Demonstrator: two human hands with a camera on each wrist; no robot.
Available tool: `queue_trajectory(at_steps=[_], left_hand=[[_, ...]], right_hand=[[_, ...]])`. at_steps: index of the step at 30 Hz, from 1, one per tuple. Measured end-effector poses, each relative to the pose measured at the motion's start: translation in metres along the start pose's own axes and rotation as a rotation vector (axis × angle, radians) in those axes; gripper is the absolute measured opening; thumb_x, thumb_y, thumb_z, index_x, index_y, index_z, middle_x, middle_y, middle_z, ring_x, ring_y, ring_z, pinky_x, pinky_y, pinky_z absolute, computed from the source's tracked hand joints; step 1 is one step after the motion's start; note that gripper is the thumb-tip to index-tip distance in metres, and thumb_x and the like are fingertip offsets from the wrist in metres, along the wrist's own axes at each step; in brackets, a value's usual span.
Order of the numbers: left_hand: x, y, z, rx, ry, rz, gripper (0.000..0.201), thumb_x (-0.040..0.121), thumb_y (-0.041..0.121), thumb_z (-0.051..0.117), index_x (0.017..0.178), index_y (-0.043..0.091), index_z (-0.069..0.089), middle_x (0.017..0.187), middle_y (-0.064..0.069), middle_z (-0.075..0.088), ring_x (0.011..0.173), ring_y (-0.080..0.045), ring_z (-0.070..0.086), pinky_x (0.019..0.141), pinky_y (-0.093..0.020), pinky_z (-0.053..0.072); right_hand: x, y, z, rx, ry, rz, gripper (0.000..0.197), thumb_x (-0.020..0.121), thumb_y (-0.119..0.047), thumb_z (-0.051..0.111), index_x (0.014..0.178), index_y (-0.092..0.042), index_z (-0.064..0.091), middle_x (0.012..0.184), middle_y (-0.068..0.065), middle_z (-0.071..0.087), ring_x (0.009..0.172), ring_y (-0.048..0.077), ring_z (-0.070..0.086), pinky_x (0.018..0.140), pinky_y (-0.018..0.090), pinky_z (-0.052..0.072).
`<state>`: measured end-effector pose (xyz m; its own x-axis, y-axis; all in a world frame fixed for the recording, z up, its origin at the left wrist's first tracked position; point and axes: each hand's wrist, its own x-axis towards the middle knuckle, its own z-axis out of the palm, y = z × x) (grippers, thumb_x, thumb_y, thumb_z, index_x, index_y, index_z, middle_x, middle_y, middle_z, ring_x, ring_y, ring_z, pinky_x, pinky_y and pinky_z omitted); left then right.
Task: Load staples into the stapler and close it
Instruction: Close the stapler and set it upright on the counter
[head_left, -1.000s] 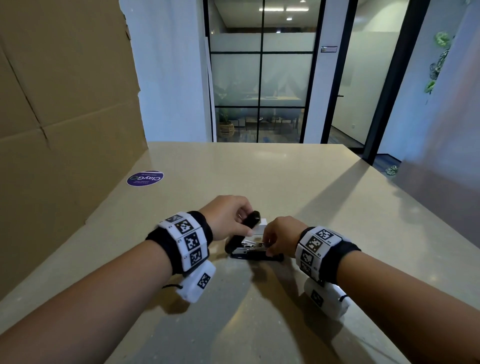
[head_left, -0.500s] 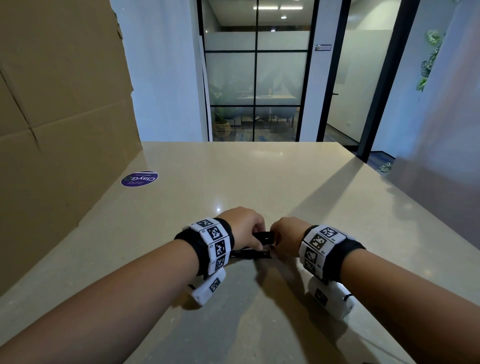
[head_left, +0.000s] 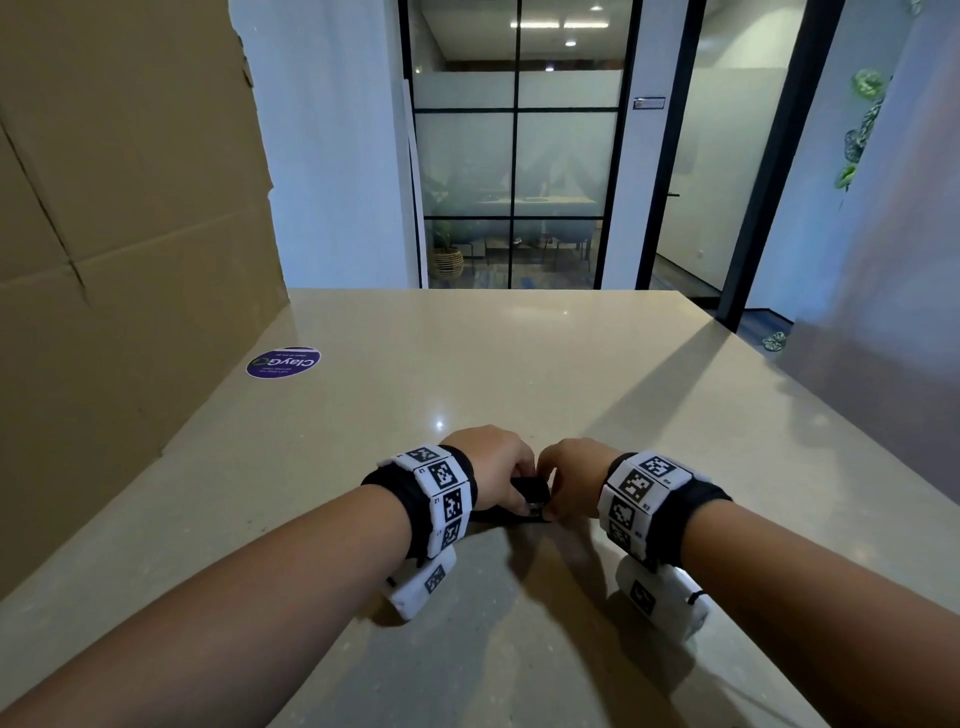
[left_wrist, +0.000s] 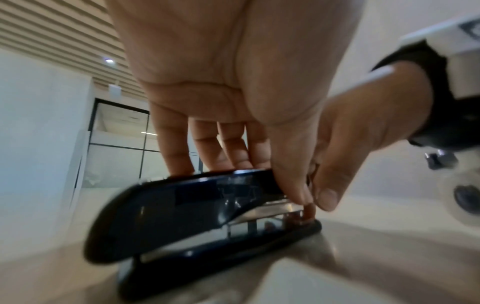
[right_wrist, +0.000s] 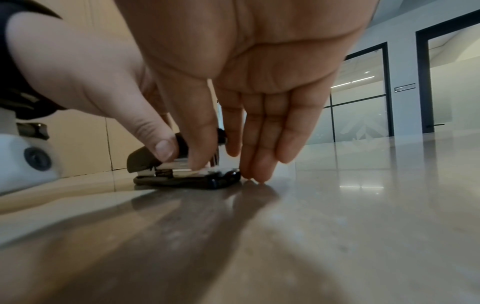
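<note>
Two hands meet over my black stapler (head_left: 530, 491) on the beige table (head_left: 519, 364). Head view: left hand (head_left: 496, 465) and right hand (head_left: 569, 473) equally near. Left wrist view: fingers (left_wrist: 179, 144) over the top, thumb beside; cover nearly down, long axis crosswise. Right wrist view: thumb (right_wrist: 192, 131) and forefinger pinch the metal front; other fingers straight, on the table.

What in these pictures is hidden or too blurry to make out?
- Staples inside the stapler: unseen in every view; its black cover hides the channel, and the left wrist view is blurred.
- Stapler's front tip: the left hand and right hand cover it in the head view.
- Small print on the purple sticker: too small to read.
</note>
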<state>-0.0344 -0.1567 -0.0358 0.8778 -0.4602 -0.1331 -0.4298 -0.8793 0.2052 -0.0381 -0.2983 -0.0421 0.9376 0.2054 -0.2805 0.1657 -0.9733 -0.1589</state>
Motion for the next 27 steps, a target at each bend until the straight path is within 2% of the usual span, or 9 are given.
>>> queue_trajectory(at_steps=[2, 4, 7, 10, 13, 17, 21, 25, 27], left_hand=[[0.001, -0.004, -0.001, -0.054, 0.002, 0.0, 0.034, 0.075, 0.035, 0.075, 0.106, 0.025, 0.067, 0.1, 0.007, 0.069, 0.085, -0.013, 0.06, 0.071, -0.026, 0.046], [0.001, -0.008, -0.003, -0.095, -0.027, 0.008, 0.036, 0.074, 0.041, 0.075, 0.106, 0.024, 0.067, 0.103, 0.007, 0.069, 0.088, -0.013, 0.061, 0.077, -0.027, 0.048], [0.005, -0.017, -0.014, -0.181, -0.012, -0.008, 0.031, 0.087, 0.045, 0.06, 0.104, 0.022, 0.07, 0.101, 0.004, 0.069, 0.094, -0.016, 0.063, 0.084, -0.032, 0.05], [0.013, -0.032, -0.026, -0.127, 0.049, -0.041, 0.029, 0.097, 0.028, 0.043, 0.111, 0.021, 0.067, 0.117, -0.001, 0.066, 0.109, -0.022, 0.059, 0.093, -0.036, 0.047], [0.017, -0.041, -0.027, 0.002, -0.036, -0.041, 0.039, 0.094, 0.011, 0.038, 0.122, 0.025, 0.062, 0.135, -0.001, 0.056, 0.122, -0.022, 0.053, 0.104, -0.04, 0.042], [0.014, -0.046, -0.021, 0.096, -0.167, -0.009, 0.047, 0.089, 0.005, 0.038, 0.121, 0.029, 0.062, 0.133, 0.001, 0.059, 0.118, -0.024, 0.056, 0.1, -0.042, 0.046], [0.013, -0.061, -0.017, 0.143, -0.148, -0.073, 0.052, 0.092, 0.006, 0.039, 0.135, 0.032, 0.053, 0.144, 0.001, 0.051, 0.127, -0.023, 0.052, 0.106, -0.04, 0.042], [-0.002, -0.084, -0.023, 0.154, -0.12, -0.226, 0.051, 0.093, 0.003, 0.044, 0.139, 0.025, 0.051, 0.147, -0.002, 0.048, 0.13, -0.024, 0.05, 0.108, -0.035, 0.041], [-0.017, -0.099, -0.026, 0.16, -0.094, -0.294, 0.047, 0.093, 0.004, 0.045, 0.137, 0.02, 0.054, 0.145, -0.005, 0.051, 0.128, -0.025, 0.052, 0.106, -0.035, 0.042]], right_hand=[[-0.002, 0.0, 0.001, 0.02, 0.021, -0.009, 0.045, 0.074, -0.031, 0.075, 0.116, -0.021, 0.062, 0.114, 0.003, 0.069, 0.105, 0.023, 0.063, 0.084, 0.03, 0.048], [-0.003, 0.0, 0.001, 0.047, 0.055, -0.026, 0.044, 0.074, -0.036, 0.073, 0.113, -0.022, 0.063, 0.112, 0.002, 0.07, 0.103, 0.022, 0.064, 0.082, 0.029, 0.049], [-0.006, -0.001, -0.003, 0.064, 0.069, -0.05, 0.042, 0.076, -0.034, 0.072, 0.114, -0.021, 0.062, 0.115, 0.002, 0.068, 0.105, 0.023, 0.063, 0.088, 0.032, 0.05], [-0.011, -0.007, -0.005, 0.03, 0.111, -0.092, 0.048, 0.075, -0.032, 0.074, 0.12, -0.023, 0.058, 0.122, 0.003, 0.058, 0.107, 0.025, 0.059, 0.09, 0.034, 0.049], [-0.014, -0.019, -0.006, -0.028, 0.194, -0.183, 0.048, 0.079, -0.028, 0.07, 0.125, -0.024, 0.056, 0.126, 0.004, 0.05, 0.111, 0.027, 0.057, 0.092, 0.034, 0.046], [-0.013, -0.038, -0.003, -0.057, 0.129, -0.279, 0.049, 0.086, -0.02, 0.062, 0.133, -0.022, 0.051, 0.131, 0.008, 0.051, 0.119, 0.028, 0.054, 0.098, 0.034, 0.043], [-0.006, -0.05, 0.001, -0.123, 0.064, -0.307, 0.034, 0.087, -0.016, 0.057, 0.121, -0.018, 0.06, 0.123, 0.012, 0.057, 0.111, 0.03, 0.057, 0.089, 0.034, 0.046], [0.006, -0.063, 0.002, -0.093, 0.047, -0.316, 0.039, 0.084, -0.017, 0.061, 0.122, -0.021, 0.059, 0.129, 0.009, 0.05, 0.113, 0.031, 0.056, 0.096, 0.039, 0.049], [0.014, -0.075, 0.002, -0.069, 0.048, -0.339, 0.041, 0.083, -0.017, 0.064, 0.123, -0.019, 0.057, 0.133, 0.008, 0.048, 0.117, 0.03, 0.054, 0.099, 0.038, 0.047]])
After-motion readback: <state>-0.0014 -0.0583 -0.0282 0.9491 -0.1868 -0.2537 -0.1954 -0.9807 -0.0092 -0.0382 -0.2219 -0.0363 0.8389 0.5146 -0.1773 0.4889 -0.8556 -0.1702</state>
